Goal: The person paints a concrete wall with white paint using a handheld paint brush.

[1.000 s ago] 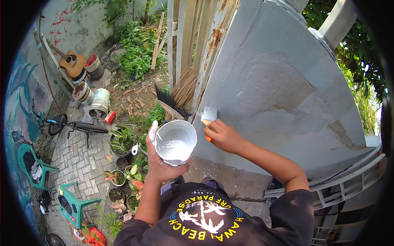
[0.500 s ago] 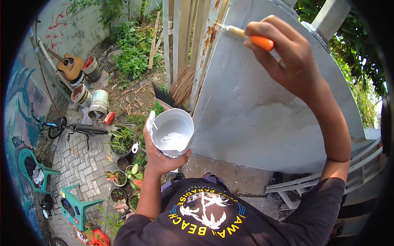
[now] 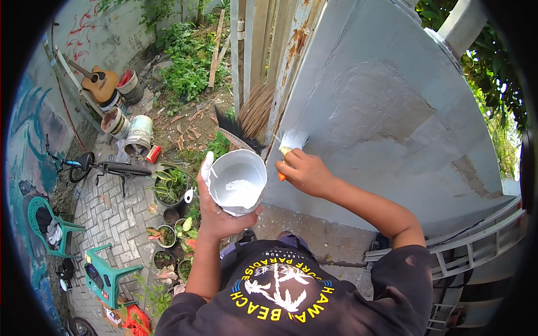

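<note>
My left hand (image 3: 219,218) is wrapped round a white tub (image 3: 224,168) with white paint in the bottom, its mouth tipped up toward me. White paint is smeared on my left thumb. To the right of the tub, my right hand (image 3: 305,173) grips a paintbrush (image 3: 293,141) by its orange handle. Its pale, paint-covered bristles point up and lie at the left edge of the grey wall (image 3: 358,168); contact looks likely but I cannot tell for certain. Patchy, darker areas show on the wall's surface.
Left of the wall stand a rusty metal post (image 3: 291,50) and a broom (image 3: 255,115). Potted plants (image 3: 170,185) line the paving at left, near a bicycle (image 3: 106,168), buckets (image 3: 139,134), a guitar (image 3: 100,84) and a green stool (image 3: 106,274). A ladder (image 3: 476,241) lies at lower right.
My right hand has come down and left with the paintbrush, from high on the wall to beside the tub. The tub in my left hand has hardly moved.
</note>
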A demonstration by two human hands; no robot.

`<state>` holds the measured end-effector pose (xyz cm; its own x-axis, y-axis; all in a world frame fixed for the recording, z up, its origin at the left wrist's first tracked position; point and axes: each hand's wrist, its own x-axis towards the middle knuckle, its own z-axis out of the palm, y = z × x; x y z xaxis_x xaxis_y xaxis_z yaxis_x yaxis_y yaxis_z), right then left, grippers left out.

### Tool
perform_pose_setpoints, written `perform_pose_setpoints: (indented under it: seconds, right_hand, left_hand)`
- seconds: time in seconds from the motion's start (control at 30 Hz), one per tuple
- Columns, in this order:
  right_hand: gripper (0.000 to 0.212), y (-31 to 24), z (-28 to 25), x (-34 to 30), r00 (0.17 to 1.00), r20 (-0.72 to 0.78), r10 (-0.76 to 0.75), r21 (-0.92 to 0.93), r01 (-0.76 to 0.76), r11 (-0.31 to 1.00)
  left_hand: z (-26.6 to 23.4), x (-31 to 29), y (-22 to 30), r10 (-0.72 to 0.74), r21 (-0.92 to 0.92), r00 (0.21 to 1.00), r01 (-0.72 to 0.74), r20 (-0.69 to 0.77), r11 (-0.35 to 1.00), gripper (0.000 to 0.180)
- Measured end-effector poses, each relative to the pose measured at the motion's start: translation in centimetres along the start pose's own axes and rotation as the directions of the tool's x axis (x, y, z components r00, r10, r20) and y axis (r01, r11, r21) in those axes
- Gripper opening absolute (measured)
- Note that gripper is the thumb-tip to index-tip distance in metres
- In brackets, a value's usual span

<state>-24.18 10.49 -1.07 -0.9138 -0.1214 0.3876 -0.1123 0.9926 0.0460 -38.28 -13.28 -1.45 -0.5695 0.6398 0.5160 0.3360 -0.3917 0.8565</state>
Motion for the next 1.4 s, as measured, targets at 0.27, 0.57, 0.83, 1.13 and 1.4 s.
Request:
perform_pose_setpoints:
  seconds: [0.27,0.57,0.83,1.13,1.4]
  right_hand:
    - [0.020,0.9,11.5,-3.1,0.972,0.089,0.219,0.242,-0.235,0.942]
    - [0.030,2.4,-15.9,7.8,0.979,-0.198,-0.040,-0.128,0.015,0.992]
    - [0.037,1.3,-24.4,11.2,0.805,-0.399,-0.440,-0.559,0.167,0.812]
    - [0.032,-0.3,-1.0,0.7,0.983,-0.136,0.120,0.112,-0.105,0.988]
    - [0.019,2.0,-1.8,0.6,0.969,-0.054,0.239,0.295,-0.214,0.931]
  left_hand:
    - [-1.1,-0.2,0.6,0.012,0.073,1.000,-0.013,0.015,0.997,0.129]
    - [-1.4,0.1,0.0,0.038,0.047,0.999,-0.037,-0.017,0.998,0.128]
    - [-0.5,0.9,0.2,0.009,-0.029,1.000,-0.009,0.001,1.000,0.128]
    - [-0.5,0.4,0.3,0.037,-0.003,0.999,-0.037,0.038,0.999,0.128]
    - [-0.9,0.0,0.7,0.001,0.058,0.997,-0.005,0.073,0.998,0.128]
